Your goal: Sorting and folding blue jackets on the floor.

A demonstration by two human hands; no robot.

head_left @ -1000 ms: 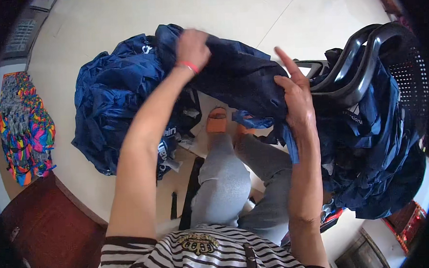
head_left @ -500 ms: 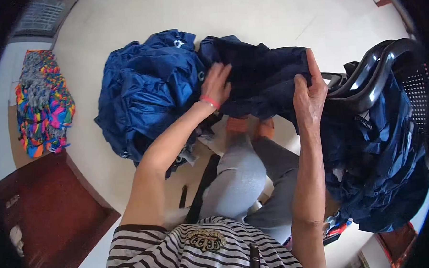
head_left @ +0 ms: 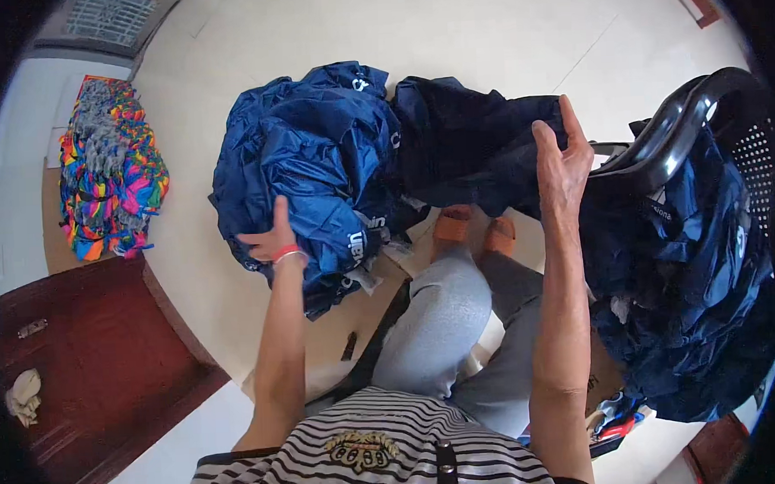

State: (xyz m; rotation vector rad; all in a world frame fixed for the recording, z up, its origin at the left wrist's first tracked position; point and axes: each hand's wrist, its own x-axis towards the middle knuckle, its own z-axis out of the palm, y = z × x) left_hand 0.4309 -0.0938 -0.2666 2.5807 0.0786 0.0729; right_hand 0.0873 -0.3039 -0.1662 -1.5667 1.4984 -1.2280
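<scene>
Over the shiny blue fabric pile (head_left: 301,151), at its near left side, my left hand (head_left: 271,243) has its thumb and fingers apart and holds nothing. Whether it presses on the fabric is hard to tell. My right hand (head_left: 566,161) grips the right edge of a dark navy cloth garment (head_left: 478,143), thumb on the near face and the other fingers partly hidden. The garment stretches leftward from that hand to the blue pile, overlapping its right side.
A black chair (head_left: 660,144) with curved arms stands at the right, draped with dark blue garments (head_left: 675,290). Multicoloured yarn-like bundles (head_left: 108,176) lie at the far left. A dark red wooden piece (head_left: 89,341) is at the left. Tools (head_left: 616,422) sit near my right forearm.
My left hand has left the navy garment and moved left and nearer me, to the blue pile. My right hand keeps its grip on the garment's edge. The view has shifted slightly.
</scene>
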